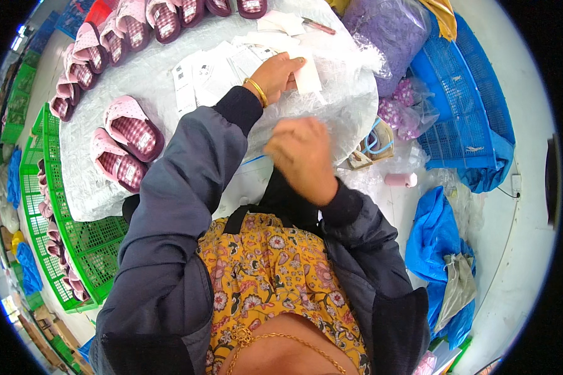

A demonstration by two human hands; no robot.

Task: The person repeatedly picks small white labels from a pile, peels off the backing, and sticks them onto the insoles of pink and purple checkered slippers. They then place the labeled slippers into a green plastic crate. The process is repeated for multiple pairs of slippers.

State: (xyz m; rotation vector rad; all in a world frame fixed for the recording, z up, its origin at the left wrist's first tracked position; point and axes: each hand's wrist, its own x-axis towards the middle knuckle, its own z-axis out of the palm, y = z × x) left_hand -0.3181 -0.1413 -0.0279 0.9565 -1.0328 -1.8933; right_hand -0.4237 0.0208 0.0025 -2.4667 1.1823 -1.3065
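Over the round table (347,115), my left hand (275,76) pinches a blank white card (306,76) between thumb and fingers. Nearer to me, my right hand (303,153) is blurred by motion, its fingers curled. A thin blue strip (254,159) sticks out from its fingertips on the left. Printed paper slips (209,72) lie spread beside my left hand, with more white cards (281,23) just beyond. A pair of pink slippers with checked insoles (131,131) sits to the left of my arm.
More pink slippers (131,28) line the table's far left edge. A red-handled cutter (319,25) lies at the back. On the right are a purple bag (388,37), a blue basket (453,87) and a small box with blue strips (378,147). Green crates (81,237) stand left.
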